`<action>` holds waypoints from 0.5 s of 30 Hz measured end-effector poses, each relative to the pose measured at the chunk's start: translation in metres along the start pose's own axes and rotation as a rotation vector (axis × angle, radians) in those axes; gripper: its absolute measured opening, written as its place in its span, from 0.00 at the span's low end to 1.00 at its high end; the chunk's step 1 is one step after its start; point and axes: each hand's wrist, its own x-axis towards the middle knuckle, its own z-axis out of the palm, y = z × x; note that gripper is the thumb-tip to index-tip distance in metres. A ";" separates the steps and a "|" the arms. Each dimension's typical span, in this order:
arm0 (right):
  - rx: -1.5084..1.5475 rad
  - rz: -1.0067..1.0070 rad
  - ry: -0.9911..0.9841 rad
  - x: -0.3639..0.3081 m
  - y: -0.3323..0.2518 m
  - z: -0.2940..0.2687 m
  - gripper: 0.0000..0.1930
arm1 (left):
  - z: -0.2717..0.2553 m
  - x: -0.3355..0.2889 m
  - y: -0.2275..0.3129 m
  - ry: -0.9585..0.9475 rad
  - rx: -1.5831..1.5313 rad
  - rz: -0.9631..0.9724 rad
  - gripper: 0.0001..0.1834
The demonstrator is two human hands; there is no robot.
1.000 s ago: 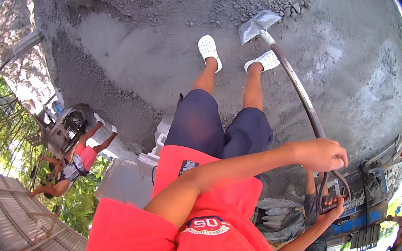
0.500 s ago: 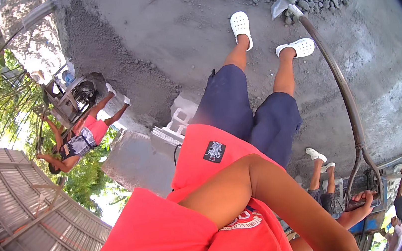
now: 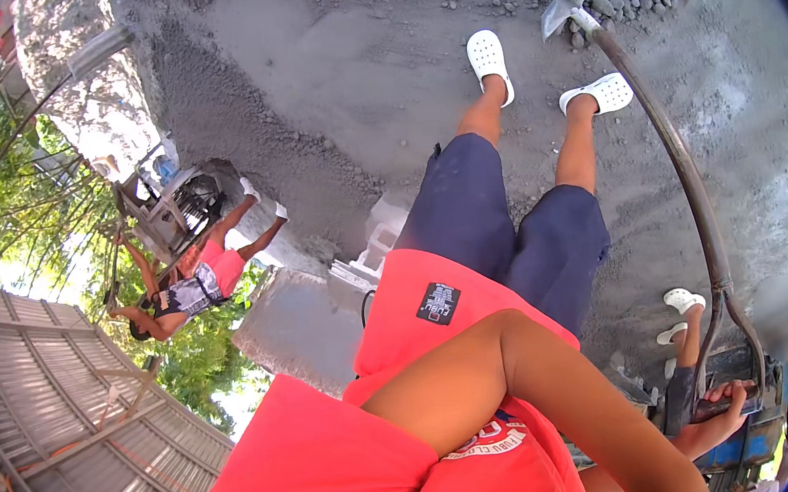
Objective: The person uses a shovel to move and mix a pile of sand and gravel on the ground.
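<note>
A long-handled shovel slants down the right side, its blade resting on the ground beside a small heap of gravel. My right hand is closed round the grip at the top of its handle. My left arm bends across my red shirt toward the right. Its forearm leaves the picture at the lower edge, so my left hand is out of sight. My feet, in white clogs, stand on the grey ground left of the blade.
At left, a person in pink shorts stands by a wheelbarrow-like frame. Concrete blocks lie near my left leg. Another person's clogs show beyond the shovel handle. Corrugated metal sheeting fills the lower left; loose sand covers ground.
My view has shifted slightly, so most things sit lower and farther right. The person near the shovel handle has moved right. My right hand keeps hold of the shovel.
</note>
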 end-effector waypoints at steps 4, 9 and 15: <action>0.030 0.008 0.014 0.003 0.005 -0.002 0.07 | -0.016 -0.010 0.003 0.050 0.127 -0.044 0.08; 0.093 0.006 0.022 0.002 0.002 -0.009 0.05 | -0.038 -0.012 0.034 0.036 0.289 -0.030 0.08; 0.081 0.040 0.160 0.007 -0.002 -0.021 0.13 | -0.064 0.062 0.068 -0.393 0.339 0.196 0.08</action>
